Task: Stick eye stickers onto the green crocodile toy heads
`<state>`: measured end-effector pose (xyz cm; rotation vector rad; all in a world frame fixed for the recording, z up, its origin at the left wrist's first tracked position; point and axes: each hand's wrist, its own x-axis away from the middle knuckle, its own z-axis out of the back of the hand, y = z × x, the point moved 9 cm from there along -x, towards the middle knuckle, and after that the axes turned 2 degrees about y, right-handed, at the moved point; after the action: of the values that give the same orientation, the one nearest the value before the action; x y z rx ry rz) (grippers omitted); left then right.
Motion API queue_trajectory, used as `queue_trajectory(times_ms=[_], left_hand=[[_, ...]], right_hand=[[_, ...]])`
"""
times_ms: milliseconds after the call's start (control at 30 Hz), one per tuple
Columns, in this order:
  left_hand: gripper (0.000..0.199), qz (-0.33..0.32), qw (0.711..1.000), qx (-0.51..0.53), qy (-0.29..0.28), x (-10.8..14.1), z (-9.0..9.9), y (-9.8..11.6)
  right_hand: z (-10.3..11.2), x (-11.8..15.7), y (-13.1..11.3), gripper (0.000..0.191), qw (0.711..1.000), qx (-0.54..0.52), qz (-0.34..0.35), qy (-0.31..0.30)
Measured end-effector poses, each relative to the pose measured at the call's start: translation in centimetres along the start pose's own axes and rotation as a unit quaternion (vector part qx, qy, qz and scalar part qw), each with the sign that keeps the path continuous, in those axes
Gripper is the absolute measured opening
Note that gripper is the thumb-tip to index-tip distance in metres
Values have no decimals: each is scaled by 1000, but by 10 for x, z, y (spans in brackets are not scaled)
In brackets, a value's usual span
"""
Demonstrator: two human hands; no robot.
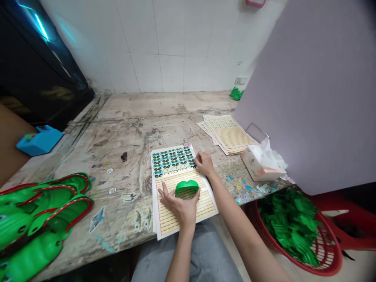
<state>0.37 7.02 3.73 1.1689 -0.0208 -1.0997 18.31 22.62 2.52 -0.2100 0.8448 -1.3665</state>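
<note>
The left forearm (179, 254) rises almost straight from the bottom of the view, crossing the near edge of the tabletop (117, 231). Its hand, the left hand (179, 206), sits palm down and cupped, with the fingers spread toward the upper left. The bare right forearm (243, 223) runs diagonally in from the lower right, placing the right hand (205, 163) farther forward, its fingertips (196, 158) bunched together and angled down.

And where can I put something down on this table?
The stained table top shows free between the green clogs and the sticker sheet, and behind that sheet. Crowded by the left hand, right hand, stacked sheets and tissue box.
</note>
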Motion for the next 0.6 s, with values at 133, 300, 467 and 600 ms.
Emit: queue_trajectory(times_ms=[133, 300, 467, 600], left_hand=[[74, -37, 998, 39, -22, 0, -2, 4], [82, -11, 993, -41, -109, -4, -10, 5], [86, -50, 989, 64, -126, -1, -5, 15], [76, -70, 987, 110, -96, 7, -2, 13]], right_hand=[[-3, 2, -9, 11, 998, 50, 42, -12], [-1, 4, -13, 10, 991, 125, 51, -2], [0, 4, -17, 9, 989, 143, 46, -13], [-1, 5, -21, 10, 987, 144, 57, -28]])
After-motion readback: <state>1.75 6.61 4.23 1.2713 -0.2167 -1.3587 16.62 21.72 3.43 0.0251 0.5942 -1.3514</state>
